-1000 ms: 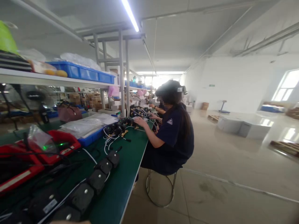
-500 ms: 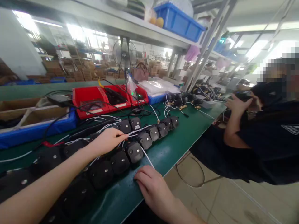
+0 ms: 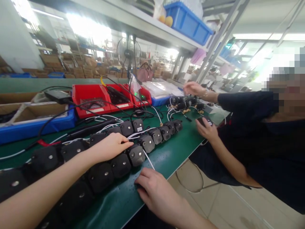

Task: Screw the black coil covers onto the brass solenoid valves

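Note:
Rows of black box-shaped parts (image 3: 137,154) with white wires (image 3: 148,160) lie along the green bench (image 3: 171,156). My left hand (image 3: 111,147) rests on top of these parts, fingers curled and pressed together over the wires near one part. My right hand (image 3: 152,187) lies on the bench near the front edge, fingers bent down on the mat beside a white wire; what it grips, if anything, is hidden.
A co-worker in a dark shirt (image 3: 259,127) sits at the right, one hand (image 3: 207,128) on the bench, the other (image 3: 194,88) reaching to a cluster of parts. Red bins (image 3: 90,95), a blue tray (image 3: 30,128), a fan (image 3: 128,52) and a shelf with blue crates (image 3: 188,22) stand behind.
The view swung from the room down to the bench, bringing both my hands into sight. Since half a second ago, the co-worker lowered a hand to the bench and reached the other out.

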### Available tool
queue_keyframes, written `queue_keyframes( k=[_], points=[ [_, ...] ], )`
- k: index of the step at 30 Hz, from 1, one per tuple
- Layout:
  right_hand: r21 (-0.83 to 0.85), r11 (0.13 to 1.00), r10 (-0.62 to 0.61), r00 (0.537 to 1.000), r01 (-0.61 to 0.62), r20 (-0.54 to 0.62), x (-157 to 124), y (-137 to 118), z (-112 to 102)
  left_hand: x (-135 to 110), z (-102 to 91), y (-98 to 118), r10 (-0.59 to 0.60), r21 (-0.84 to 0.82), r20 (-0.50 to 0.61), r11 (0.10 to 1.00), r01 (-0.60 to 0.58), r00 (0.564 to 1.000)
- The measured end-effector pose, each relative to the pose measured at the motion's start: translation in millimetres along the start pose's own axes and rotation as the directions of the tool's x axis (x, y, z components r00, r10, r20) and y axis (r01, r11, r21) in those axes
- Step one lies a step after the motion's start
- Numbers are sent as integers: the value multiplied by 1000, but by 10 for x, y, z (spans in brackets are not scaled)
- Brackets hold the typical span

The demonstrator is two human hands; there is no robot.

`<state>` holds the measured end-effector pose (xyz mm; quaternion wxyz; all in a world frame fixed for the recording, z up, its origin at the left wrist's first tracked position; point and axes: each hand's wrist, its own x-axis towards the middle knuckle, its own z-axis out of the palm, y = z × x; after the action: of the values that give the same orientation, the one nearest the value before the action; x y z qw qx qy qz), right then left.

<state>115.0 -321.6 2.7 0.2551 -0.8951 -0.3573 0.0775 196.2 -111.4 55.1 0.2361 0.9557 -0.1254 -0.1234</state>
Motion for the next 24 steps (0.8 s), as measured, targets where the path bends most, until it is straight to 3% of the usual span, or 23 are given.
queue_keyframes(
  k=[3, 5, 7, 10, 24],
  points=[
    [128, 989, -41, 971, 73, -235, 83, 15, -76, 7, 11, -32, -2, 12, 4, 1000, 2, 1000],
    [173, 973, -61, 894, 152, -444, 167, 17, -111, 15, 24, -55, -1, 20, 5, 1000, 1, 1000],
    [145, 966, -94, 817, 212, -569, 270, 15, -111, 25, 36, -75, 4, 25, 10, 1000, -4, 1000],
    [66, 972, -143, 791, 225, -595, 410, 11, -58, 33, 42, -91, 18, 17, 18, 1000, -18, 1000],
    [-109, 990, -132, 824, 85, -551, 444, -42, -20, 2, 72, -71, -2, -15, -9, 1000, 2, 1000]
  ],
)
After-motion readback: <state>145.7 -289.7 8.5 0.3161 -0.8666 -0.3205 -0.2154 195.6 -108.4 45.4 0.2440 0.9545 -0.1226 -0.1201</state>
